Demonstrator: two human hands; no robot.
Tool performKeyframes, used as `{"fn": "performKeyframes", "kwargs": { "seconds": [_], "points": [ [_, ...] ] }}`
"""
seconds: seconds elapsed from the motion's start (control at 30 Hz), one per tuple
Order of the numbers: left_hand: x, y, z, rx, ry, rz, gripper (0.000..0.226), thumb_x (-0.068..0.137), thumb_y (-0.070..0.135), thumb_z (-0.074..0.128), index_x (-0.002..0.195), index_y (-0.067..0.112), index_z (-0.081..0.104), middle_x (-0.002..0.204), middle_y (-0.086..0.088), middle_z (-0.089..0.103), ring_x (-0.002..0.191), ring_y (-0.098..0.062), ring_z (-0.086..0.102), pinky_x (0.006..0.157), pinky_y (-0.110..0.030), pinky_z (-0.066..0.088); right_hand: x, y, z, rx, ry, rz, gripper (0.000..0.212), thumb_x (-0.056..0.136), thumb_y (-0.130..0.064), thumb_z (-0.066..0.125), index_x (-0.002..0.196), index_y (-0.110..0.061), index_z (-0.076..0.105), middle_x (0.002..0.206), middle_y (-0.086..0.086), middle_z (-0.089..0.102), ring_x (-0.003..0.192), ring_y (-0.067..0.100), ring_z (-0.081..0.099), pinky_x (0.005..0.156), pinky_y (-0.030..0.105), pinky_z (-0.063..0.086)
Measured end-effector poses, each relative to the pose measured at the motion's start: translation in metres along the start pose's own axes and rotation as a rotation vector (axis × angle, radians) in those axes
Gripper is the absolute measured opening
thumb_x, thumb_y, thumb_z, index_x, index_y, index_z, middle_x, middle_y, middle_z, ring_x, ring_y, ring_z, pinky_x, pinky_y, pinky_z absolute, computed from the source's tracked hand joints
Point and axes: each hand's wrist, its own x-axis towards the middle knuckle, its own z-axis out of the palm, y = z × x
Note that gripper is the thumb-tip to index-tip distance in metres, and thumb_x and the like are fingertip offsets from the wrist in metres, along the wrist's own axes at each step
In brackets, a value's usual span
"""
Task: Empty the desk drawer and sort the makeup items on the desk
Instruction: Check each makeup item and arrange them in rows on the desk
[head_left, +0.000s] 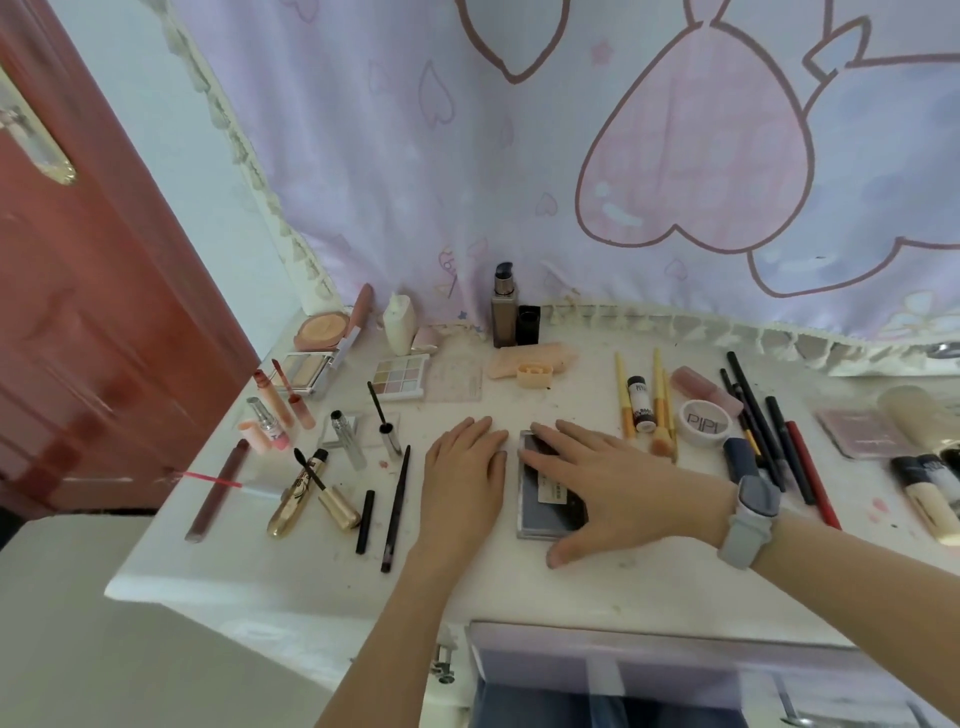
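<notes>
My right hand (618, 483) lies flat with spread fingers over a dark rectangular palette (545, 512) at the middle of the white desk (519, 577). My left hand (462, 478) rests flat on the desk just left of the palette, holding nothing. The drawer (623, 654) under the desk's front edge stands pulled open; its inside is mostly hidden. Makeup lies spread on both sides: gold mascara tubes (296, 499), lip glosses (280, 405) and a pastel eyeshadow palette (402, 376) on the left, yellow brushes (660, 410) and dark pencils (769, 431) on the right.
A pump bottle (504, 306) and a cream bottle (400, 325) stand at the back against a hanging pink-and-lilac cloth (571, 156). A white PIPL jar (705, 422) and foundation tubes (930, 499) sit at the right. A red door (78, 312) is to the left.
</notes>
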Motion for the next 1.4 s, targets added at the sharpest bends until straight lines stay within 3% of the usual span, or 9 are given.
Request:
{"fn": "performKeyframes", "kwargs": {
  "seconds": [0.23,0.4,0.53,0.63,0.73,0.83,0.97,1.2,1.4],
  "points": [
    [-0.003,0.006,-0.011,-0.228,0.034,-0.127,0.028,0.093,0.01,0.047,0.117,0.011,0.061,0.12,-0.002,0.061,0.117,-0.016,0.049,0.1,-0.02,0.031,0.004,-0.011,0.014,0.027,0.176,0.076,0.094,0.066,-0.076,0.03,0.145,-0.038,-0.005,0.156,0.003,0.0,0.138,0.027,0.012,0.11,0.043,0.015],
    [-0.004,0.017,-0.029,-0.616,-0.031,-0.258,0.024,0.096,0.015,0.043,0.112,0.016,0.063,0.101,0.009,0.066,0.097,-0.002,0.059,0.089,-0.017,0.044,0.011,-0.012,0.007,0.41,0.379,0.178,0.092,0.078,-0.055,0.059,0.146,-0.036,0.001,0.152,-0.006,0.016,0.137,0.021,0.016,0.11,0.039,0.016],
    [-0.003,0.023,-0.044,-0.824,-0.211,-0.34,0.029,0.097,0.03,0.04,0.089,0.027,0.067,0.081,0.017,0.07,0.083,0.006,0.062,0.078,-0.009,0.044,0.012,-0.019,0.006,0.575,0.499,0.135,0.102,0.075,-0.051,0.067,0.146,-0.032,-0.003,0.154,-0.008,0.006,0.138,0.016,0.008,0.112,0.037,0.014],
    [-0.003,0.022,-0.047,-0.867,-0.28,-0.313,0.021,0.094,0.025,0.048,0.103,0.022,0.067,0.098,0.008,0.071,0.098,-0.004,0.063,0.088,-0.017,0.046,0.014,-0.02,0.009,0.517,0.46,0.121,0.109,0.07,-0.06,0.067,0.145,-0.033,-0.007,0.154,-0.011,-0.01,0.137,0.013,-0.001,0.113,0.04,0.012],
    [0.0,0.024,-0.05,-0.791,-0.222,-0.304,0.021,0.095,0.017,0.047,0.108,0.022,0.062,0.096,0.011,0.066,0.094,-0.003,0.06,0.076,-0.011,0.048,0.011,-0.013,0.003,0.586,0.499,0.119,0.091,0.08,-0.047,0.064,0.146,-0.032,0.002,0.152,-0.011,0.007,0.135,0.011,0.008,0.11,0.032,0.017],
    [0.006,0.028,-0.054,-0.756,-0.131,-0.263,0.02,0.097,0.015,0.042,0.102,0.026,0.059,0.094,0.011,0.062,0.088,-0.004,0.058,0.068,-0.011,0.05,0.007,-0.002,-0.009,0.674,0.584,0.151,0.064,0.09,-0.029,0.055,0.144,-0.027,0.021,0.123,-0.01,0.038,0.118,0.01,0.036,0.095,0.018,0.028],
    [0.011,0.038,-0.051,-0.9,0.098,-0.406,0.008,0.092,0.019,0.053,0.097,0.02,0.06,0.094,0.005,0.061,0.085,-0.005,0.057,0.064,-0.013,0.049,0.006,0.002,-0.014,0.853,0.667,0.141,0.031,0.088,-0.016,0.058,0.114,-0.026,0.043,0.101,-0.013,0.051,0.092,0.007,0.052,0.077,0.017,0.044],
    [0.015,0.054,-0.048,-1.394,0.049,-0.761,0.023,0.093,0.031,0.051,0.099,0.011,0.06,0.095,-0.01,0.063,0.095,-0.019,0.058,0.082,-0.031,0.05,0.003,-0.01,-0.003,0.843,0.739,0.122,0.024,0.089,-0.014,0.057,0.099,-0.028,0.041,0.095,-0.014,0.053,0.086,0.006,0.055,0.07,0.015,0.049],
    [0.017,0.052,-0.047,-1.106,0.045,-0.578,0.017,0.088,0.023,0.06,0.103,0.016,0.062,0.093,-0.006,0.064,0.087,-0.017,0.062,0.077,-0.03,0.055,0.002,-0.01,-0.026,0.778,0.522,0.099,0.021,0.095,-0.022,0.047,0.109,-0.02,0.063,0.1,-0.009,0.063,0.093,0.01,0.058,0.076,0.014,0.047]
  ]
}}
